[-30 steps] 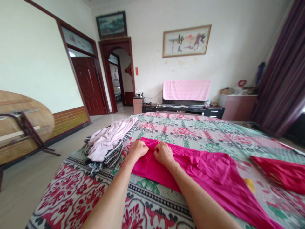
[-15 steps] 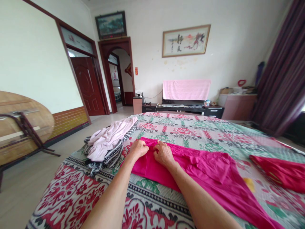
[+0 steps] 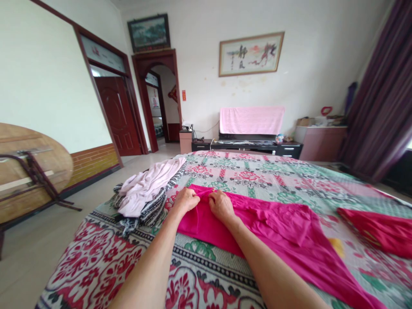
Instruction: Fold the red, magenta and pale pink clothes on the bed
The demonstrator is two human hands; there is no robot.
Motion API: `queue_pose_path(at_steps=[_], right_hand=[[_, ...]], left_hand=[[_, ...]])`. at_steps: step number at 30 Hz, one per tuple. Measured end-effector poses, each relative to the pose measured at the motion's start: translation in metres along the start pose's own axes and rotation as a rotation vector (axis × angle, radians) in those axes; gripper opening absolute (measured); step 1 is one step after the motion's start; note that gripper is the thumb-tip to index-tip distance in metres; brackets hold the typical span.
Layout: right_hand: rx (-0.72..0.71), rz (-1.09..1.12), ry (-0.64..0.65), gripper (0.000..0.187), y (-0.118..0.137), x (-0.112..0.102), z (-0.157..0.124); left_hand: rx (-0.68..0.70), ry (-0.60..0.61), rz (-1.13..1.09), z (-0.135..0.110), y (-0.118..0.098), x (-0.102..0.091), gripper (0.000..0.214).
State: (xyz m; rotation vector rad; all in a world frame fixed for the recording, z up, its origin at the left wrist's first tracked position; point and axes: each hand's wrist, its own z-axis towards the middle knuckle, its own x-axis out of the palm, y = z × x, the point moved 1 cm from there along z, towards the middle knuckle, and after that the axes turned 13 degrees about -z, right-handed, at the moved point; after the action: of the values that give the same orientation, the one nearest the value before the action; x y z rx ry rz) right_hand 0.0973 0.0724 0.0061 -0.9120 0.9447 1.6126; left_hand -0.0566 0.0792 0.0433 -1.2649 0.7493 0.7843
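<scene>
Head view, looking down my forearms: the magenta cloth garment (image 3: 280,231) lies spread across the bed, its long body running off toward my right and its near edge toward my left. My left hand (image 3: 186,201) and right hand (image 3: 221,206) sit close together on its far upper edge, knuckles up. Both are closed, fingers curled down and pinching that edge, with a narrow gap between them. A tiny yellow speck (image 3: 213,189) shows in that gap; I cannot tell what it is.

As I judge it, the work on this piece is at an early stage. Only the stretch of edge under my fingers is gathered; the rest lies open, with loose wrinkles and one flap turned over near the middle.

Just beside my left hand rests a pile of clothes (image 3: 144,189), pale pink on top of black-and-white patterned pieces. Well apart on the right lies a second red cloth (image 3: 380,231), rumpled. All of it rests on the floral bedspread in red, green and white (image 3: 257,171).

Farther out, a round wooden tabletop tipped on its side (image 3: 32,163) stands at the left, and a pink towel (image 3: 252,120) drapes over something against the far wall.
</scene>
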Motion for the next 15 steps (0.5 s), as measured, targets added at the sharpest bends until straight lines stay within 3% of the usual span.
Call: queue_pose_path(at_steps=[7,15], right_hand=[[-0.090,-0.096,0.049,0.029,0.0019,-0.0032,0.0048],[0.052,-0.038,0.008,0.030,0.0029,-0.0012,0.0054]], left_hand=[[0.006,0.009,0.022,0.0015,0.0035,0.0055,0.022],[0.000,0.038,0.084,0.0023,0.0041,0.0106,0.023]])
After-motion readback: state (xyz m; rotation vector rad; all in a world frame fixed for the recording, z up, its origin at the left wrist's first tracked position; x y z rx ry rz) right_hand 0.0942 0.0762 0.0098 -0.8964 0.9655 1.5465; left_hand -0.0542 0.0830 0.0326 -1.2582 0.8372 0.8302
